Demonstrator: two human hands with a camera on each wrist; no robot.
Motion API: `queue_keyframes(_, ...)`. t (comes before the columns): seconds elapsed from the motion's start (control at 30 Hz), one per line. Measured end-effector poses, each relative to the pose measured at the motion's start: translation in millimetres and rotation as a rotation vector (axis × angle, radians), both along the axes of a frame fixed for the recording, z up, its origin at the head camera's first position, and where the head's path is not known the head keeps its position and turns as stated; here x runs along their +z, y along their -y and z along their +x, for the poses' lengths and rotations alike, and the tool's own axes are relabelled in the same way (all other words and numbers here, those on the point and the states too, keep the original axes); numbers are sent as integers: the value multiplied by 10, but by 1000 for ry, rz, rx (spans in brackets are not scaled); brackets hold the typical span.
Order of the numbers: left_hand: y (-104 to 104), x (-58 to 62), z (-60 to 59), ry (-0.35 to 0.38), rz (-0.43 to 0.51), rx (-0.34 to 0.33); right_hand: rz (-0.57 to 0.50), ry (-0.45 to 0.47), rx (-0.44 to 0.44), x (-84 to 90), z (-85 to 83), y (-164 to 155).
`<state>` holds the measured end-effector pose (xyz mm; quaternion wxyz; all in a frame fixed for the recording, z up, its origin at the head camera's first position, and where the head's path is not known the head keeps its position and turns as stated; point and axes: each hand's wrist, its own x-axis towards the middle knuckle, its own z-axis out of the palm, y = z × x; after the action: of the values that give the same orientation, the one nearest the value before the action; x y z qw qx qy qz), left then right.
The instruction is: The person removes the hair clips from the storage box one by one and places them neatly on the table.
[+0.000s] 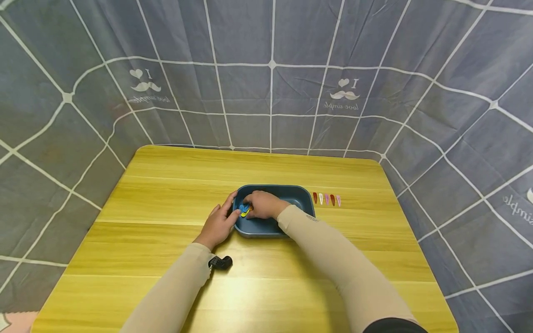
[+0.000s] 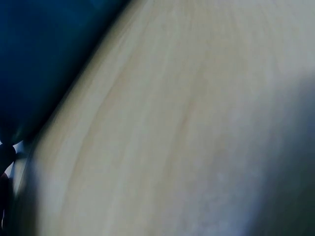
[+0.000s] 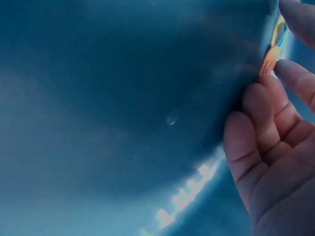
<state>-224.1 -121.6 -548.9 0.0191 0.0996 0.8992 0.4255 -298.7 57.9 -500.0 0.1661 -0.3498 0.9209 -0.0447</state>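
A dark blue tray (image 1: 270, 234) sits on the wooden table. My left hand (image 1: 218, 225) rests against its left end, fingers extended along the rim and thumb reaching over it beside small blue and yellow hair clips (image 1: 244, 210). Inside that same end, my right hand (image 1: 266, 205) reaches down with bent fingers. In the right wrist view its fingertips pinch an orange hair clip (image 3: 269, 61), with a yellow clip (image 3: 278, 30) just above. The right hand partly hides the clips in the head view. Only the tray's side (image 2: 44, 54) and table show clearly in the left wrist view.
Right of the tray, several hair clips (image 1: 326, 199) in dark red, white and pink lie in a row on the table (image 1: 166, 199). A grey curtain (image 1: 241, 88) with white lines hangs behind and at both sides. A black device (image 1: 220, 262) is strapped at the left wrist.
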Motion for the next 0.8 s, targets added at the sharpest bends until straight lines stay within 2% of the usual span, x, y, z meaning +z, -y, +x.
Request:
queue_keyframes(0.17,-13,0,15,-3,11,4,0,-16,-6,20,15,3)
queue_keyframes(0.4,-8,25,7,-12,14,-5,55,-69,-163,94,15,-60)
queue_keyframes(0.5,-2,28,2,-11,10,2,70,-58,-156,94,17,-60)
queue_keyframes(0.8,3,10,4,-5,14,1,6,-30,-135,34,-14,-59)
